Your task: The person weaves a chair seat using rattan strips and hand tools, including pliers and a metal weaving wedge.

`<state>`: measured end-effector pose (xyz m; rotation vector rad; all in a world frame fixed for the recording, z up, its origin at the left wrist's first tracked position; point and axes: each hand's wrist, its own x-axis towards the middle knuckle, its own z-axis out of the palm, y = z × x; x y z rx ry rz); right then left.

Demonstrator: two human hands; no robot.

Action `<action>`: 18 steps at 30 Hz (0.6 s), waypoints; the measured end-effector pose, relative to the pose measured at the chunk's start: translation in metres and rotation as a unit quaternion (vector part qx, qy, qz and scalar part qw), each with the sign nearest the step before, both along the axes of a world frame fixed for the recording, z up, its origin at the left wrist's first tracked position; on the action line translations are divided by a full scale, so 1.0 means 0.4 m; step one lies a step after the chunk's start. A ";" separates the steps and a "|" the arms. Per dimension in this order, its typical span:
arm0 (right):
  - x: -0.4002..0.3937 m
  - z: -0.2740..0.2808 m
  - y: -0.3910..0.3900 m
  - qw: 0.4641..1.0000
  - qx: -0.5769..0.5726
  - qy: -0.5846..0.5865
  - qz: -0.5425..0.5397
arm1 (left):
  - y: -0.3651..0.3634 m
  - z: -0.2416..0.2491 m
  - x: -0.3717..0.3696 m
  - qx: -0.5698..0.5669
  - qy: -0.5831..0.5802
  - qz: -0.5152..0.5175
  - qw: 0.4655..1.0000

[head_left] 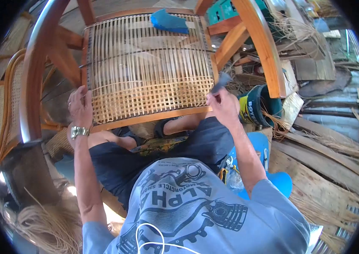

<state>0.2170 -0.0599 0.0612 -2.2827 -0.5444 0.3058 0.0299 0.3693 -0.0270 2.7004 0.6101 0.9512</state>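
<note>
A wooden chair frame stands before my knees, its seat strung with pale cane strands. Close to me the strands are woven crosswise into an open grid; farther up they run mostly lengthwise, with a thin dark rod lying across. My left hand, wearing a metal watch, is closed on the frame's near left corner. At the near right corner my right hand grips a small dark tool with a blurred grey-blue end, close to the seat's edge. A blue scrap lies on the far strands.
Beside the chair on the right is a dark bucket with cane strands in it. Wooden boards and loose fibres cover the ground there. A blue plastic seat shows beside me. Cane-backed chairs and a fibre bundle are left.
</note>
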 end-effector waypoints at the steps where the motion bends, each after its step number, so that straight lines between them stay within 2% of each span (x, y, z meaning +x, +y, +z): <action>1: 0.023 -0.045 -0.026 0.997 0.067 0.016 -0.026 | -0.006 0.007 0.000 -0.054 0.027 0.024 0.998; 2: 0.043 -0.085 -0.054 0.997 0.062 0.014 -0.034 | -0.010 0.014 0.000 -0.106 0.055 0.048 0.992; 3: 0.055 -0.100 -0.063 0.985 0.151 0.041 -0.071 | -0.006 0.019 -0.001 -0.165 0.043 0.035 0.985; 5: 0.064 -0.104 -0.059 0.946 0.290 0.074 -0.123 | -0.006 0.035 -0.007 -0.191 0.057 0.039 0.979; 8: 0.091 -0.110 -0.049 0.964 0.239 0.029 -0.115 | 0.002 0.015 0.001 -0.207 0.077 0.060 0.973; 10: 0.109 -0.134 -0.038 0.960 0.249 0.038 -0.123 | 0.013 -0.049 0.000 -0.270 -0.067 0.035 0.960; 11: 0.117 -0.140 -0.033 0.969 0.215 0.028 -0.121 | 0.019 -0.075 0.000 -0.267 -0.083 0.031 0.960; 12: 0.121 -0.147 -0.023 0.976 0.181 0.020 -0.118 | 0.004 -0.064 0.002 -0.270 -0.079 0.034 0.959; 14: 0.121 -0.138 0.013 0.967 0.218 0.044 -0.121 | -0.039 -0.010 0.011 -0.319 -0.061 0.092 0.941; 15: 0.119 -0.121 0.029 0.981 0.156 0.017 -0.116 | -0.037 -0.009 0.009 -0.321 -0.057 0.094 0.941; 16: 0.122 -0.115 0.038 0.989 0.094 -0.011 -0.111 | -0.036 -0.010 0.010 -0.292 -0.044 0.106 0.950; 18: 0.130 -0.140 0.039 0.986 0.097 0.013 -0.133 | -0.037 -0.007 0.016 -0.266 -0.027 0.119 0.956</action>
